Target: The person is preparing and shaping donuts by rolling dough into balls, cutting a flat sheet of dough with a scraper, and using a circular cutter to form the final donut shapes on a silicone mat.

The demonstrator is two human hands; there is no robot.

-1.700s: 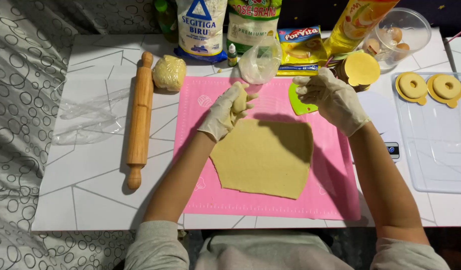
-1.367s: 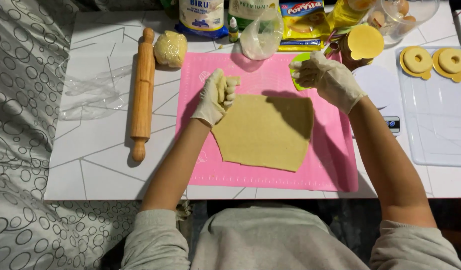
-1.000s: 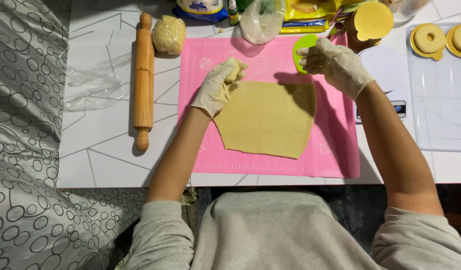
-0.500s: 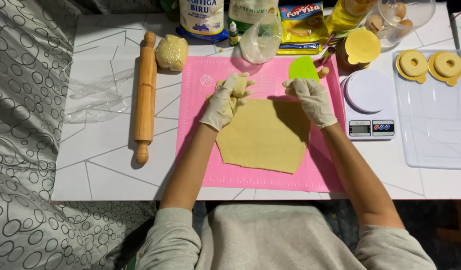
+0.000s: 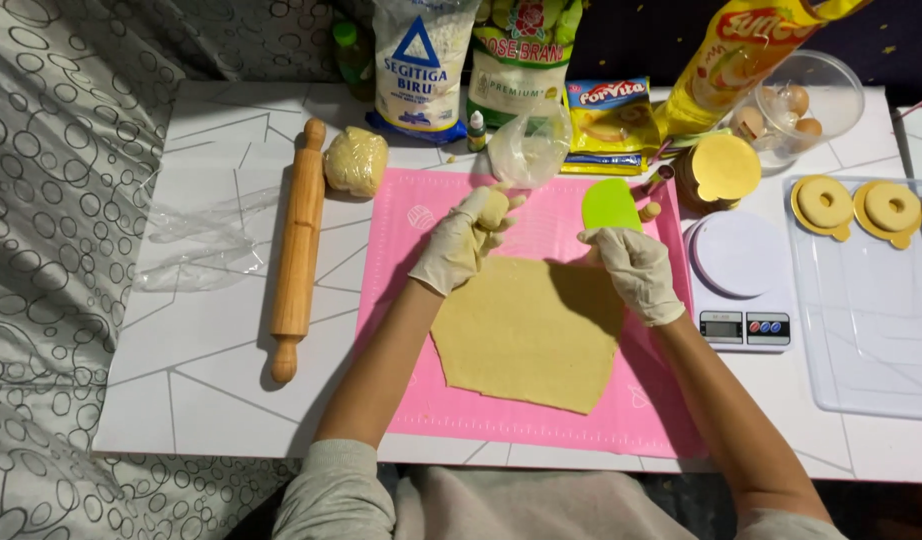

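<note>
Over the pink mat point(image 5: 421, 395), the left hand point(image 5: 461, 240) clutched a dough scrap point(image 5: 493, 208) while the right hand point(image 5: 636, 270) gripped a green scraper point(image 5: 611, 207), trimming the dough sheet point(image 5: 531, 330); next likely needed a straight edge cut.

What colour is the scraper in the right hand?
Bright lime green; the scraper shows best in the head view, held by the gloved right hand.
</note>
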